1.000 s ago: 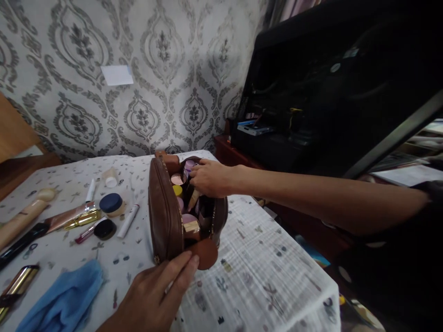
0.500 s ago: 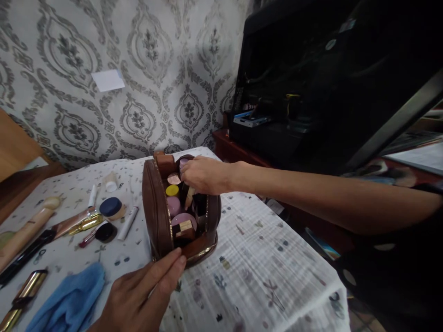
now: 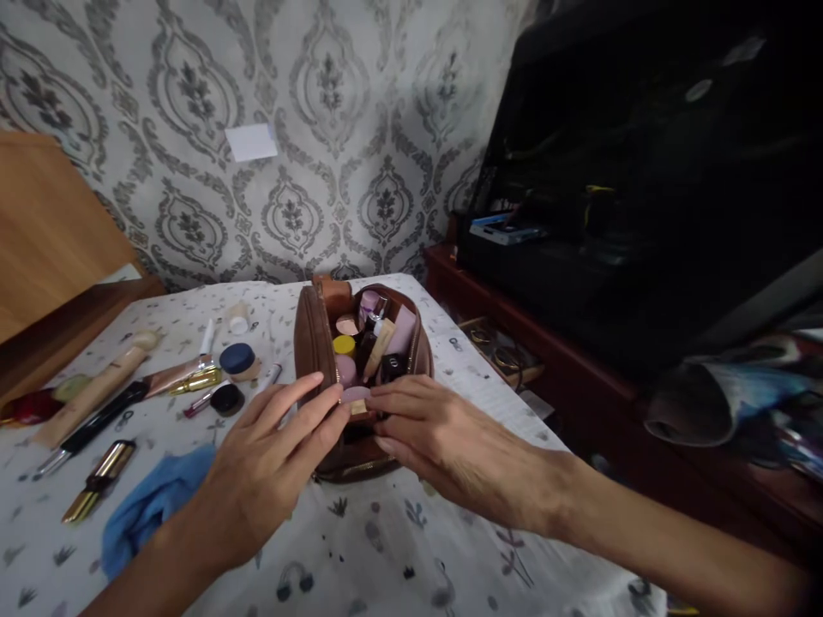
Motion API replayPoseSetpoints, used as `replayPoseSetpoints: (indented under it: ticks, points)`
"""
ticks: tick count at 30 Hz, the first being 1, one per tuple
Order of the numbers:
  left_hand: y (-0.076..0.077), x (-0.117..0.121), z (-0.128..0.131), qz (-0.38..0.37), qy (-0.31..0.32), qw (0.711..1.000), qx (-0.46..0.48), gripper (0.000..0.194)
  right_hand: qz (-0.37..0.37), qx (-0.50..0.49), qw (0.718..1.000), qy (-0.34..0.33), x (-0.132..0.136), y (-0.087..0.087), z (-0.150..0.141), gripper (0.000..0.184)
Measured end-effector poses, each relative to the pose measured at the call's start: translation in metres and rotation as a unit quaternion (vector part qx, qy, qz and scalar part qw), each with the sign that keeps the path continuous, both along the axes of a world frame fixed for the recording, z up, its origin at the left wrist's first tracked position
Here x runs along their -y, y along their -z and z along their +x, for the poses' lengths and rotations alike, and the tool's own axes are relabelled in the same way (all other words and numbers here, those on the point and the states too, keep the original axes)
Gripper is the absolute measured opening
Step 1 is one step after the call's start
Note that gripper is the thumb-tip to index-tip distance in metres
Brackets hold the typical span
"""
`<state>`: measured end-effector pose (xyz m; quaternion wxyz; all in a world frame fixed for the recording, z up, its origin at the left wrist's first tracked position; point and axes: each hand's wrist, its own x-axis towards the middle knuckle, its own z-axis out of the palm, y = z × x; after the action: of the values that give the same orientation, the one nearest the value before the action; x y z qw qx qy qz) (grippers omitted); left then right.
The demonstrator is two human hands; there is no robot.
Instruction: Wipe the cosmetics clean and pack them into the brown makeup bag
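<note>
A brown makeup bag [image 3: 311, 343] stands on the cloth with its zipped top unfastened. Inside are a yellow-lidded jar [image 3: 344, 345], a beige tube [image 3: 379, 350], a pink box [image 3: 402, 330] and several other cosmetics. My left hand [image 3: 273, 454] has its fingers apart, with the fingertips at the bag's near left rim. From the right, my right hand [image 3: 450, 437] reaches over the near right rim. Its fingers are stretched out, close to a gold-topped item [image 3: 357, 407] that they partly cover. No item shows in either hand.
Left of the bag lie a blue-lidded jar [image 3: 237, 360], a black-lidded pot [image 3: 226, 399], a makeup brush [image 3: 106, 422], a gold and black lipstick tube [image 3: 101, 480] and a blue cloth [image 3: 154, 506]. A large black television [image 3: 643, 188] stands at the right, beyond the table edge.
My right hand has moved from the far end of the bag to its near end. My left hand has shifted up along the near left rim. The view has turned slightly left.
</note>
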<state>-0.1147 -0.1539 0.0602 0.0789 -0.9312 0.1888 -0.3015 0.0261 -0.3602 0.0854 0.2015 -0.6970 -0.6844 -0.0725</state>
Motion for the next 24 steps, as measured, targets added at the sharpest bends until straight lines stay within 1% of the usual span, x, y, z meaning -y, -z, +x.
replayPoseSetpoints:
  ticks: [2, 6, 12, 14, 16, 18, 20, 22, 24]
  points:
    - [0.001, 0.0, -0.001, -0.004, 0.0, 1.0, 0.01, 0.041, 0.005, -0.01, 1.0, -0.008, 0.003, 0.004, -0.002, 0.024]
    - [0.002, -0.001, -0.001, -0.007, 0.002, 1.0, 0.01, 0.04, 0.021, -0.01, 1.0, -0.012, 0.002, 0.007, -0.003, 0.025]
    - [0.002, 0.0, -0.006, -0.014, 0.006, 1.0, -0.024, 0.043, 0.043, -0.013, 0.999, 0.004, -0.001, 0.01, -0.007, 0.03]
    - [0.003, 0.0, -0.01, -0.026, 0.005, 0.999, -0.018, 0.045, 0.048, -0.016, 0.999, 0.012, -0.001, 0.012, -0.008, 0.028]
    - [0.007, -0.002, -0.016, -0.043, -0.004, 0.999, 0.001, 0.046, 0.072, -0.016, 0.997, 0.023, -0.002, 0.013, -0.01, 0.026]
    - [0.015, -0.007, -0.024, -0.052, -0.022, 0.998, 0.022, 0.045, 0.118, -0.021, 0.992, 0.034, -0.003, 0.014, -0.015, 0.024]
    - [0.026, -0.016, -0.033, -0.046, -0.053, 0.997, 0.023, 0.043, 0.163, -0.037, 0.985, 0.03, -0.005, 0.016, -0.023, 0.022]
    - [0.041, -0.029, -0.043, -0.031, -0.104, 0.994, -0.005, 0.042, 0.191, -0.062, 0.98, 0.002, -0.008, 0.019, -0.036, 0.021]
    - [0.057, -0.044, -0.053, -0.023, -0.175, 0.983, -0.043, 0.039, 0.201, -0.088, 0.974, -0.051, -0.012, 0.026, -0.052, 0.019]
